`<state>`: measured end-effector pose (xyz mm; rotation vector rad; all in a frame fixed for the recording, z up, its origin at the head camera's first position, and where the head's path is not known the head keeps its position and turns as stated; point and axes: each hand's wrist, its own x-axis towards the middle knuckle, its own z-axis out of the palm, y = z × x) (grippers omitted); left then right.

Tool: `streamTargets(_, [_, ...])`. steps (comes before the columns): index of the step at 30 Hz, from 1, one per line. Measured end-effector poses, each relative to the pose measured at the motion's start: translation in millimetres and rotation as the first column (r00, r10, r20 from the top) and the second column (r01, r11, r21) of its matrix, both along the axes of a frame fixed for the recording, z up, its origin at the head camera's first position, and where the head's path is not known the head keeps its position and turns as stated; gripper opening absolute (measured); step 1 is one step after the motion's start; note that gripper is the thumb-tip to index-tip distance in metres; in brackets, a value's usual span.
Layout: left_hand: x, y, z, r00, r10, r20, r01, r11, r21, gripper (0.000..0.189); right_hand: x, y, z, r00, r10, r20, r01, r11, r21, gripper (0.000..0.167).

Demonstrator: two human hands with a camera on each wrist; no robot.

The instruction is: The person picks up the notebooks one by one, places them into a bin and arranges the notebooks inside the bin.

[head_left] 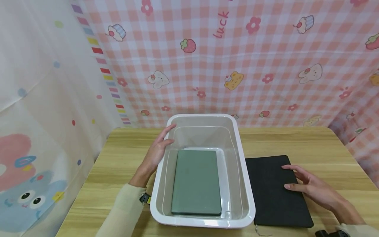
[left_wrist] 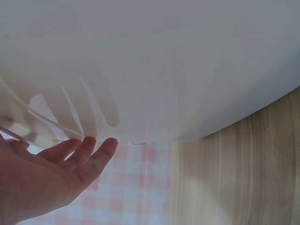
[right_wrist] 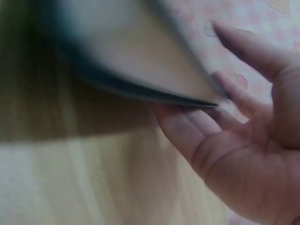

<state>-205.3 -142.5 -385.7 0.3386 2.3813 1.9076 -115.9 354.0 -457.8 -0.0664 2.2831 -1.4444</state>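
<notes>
In the head view, a light grey plastic bin (head_left: pixel 247 204) stands on the table with a flat green book (head_left: pixel 196 182) lying inside it. My left hand (head_left: pixel 155 152) rests at the bin's left side, thumb and index tips over the rim. The left wrist view shows several straight fingers (left_wrist: pixel 101 154) against the outer wall. To the right of the bin is a black notebook (head_left: pixel 273 194). My right hand (head_left: pixel 315 189) is at its right edge, thumb and index extended over the cover. In the right wrist view, fingers (right_wrist: pixel 187 136) reach beneath its edge while the thumb stays apart.
The wood-grain table (head_left: pixel 118 184) carries everything. A pink checked cloth (head_left: pixel 201 72) hangs behind it and a pale patterned curtain (head_left: pixel 53 108) at the left. A thin ribbon (head_left: pixel 260 232) trails from the notebook's near edge.
</notes>
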Motion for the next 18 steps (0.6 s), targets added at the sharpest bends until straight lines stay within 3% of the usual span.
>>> streamTargets(4, [0.1,0.3,-0.7,1.000,0.002,0.000,-0.002,1.000,0.000,0.053,1.2,3,1.9,1.000,0.022,0.020,-0.021,0.999,-0.033,0.074])
streamTargets(8, [0.4,0.7,-0.5,1.000,0.000,0.000,0.000,1.000,0.003,0.053,2.1,6,4.3,0.999,0.041,-0.032,-0.042,0.998,-0.036,0.076])
streamTargets(18, [1.2,-0.1,0.3,1.000,0.003,-0.004,-0.003,1.000,0.005,0.052,1.9,4,10.9,0.991,0.091,-0.099,-0.086,0.995,0.050,0.064])
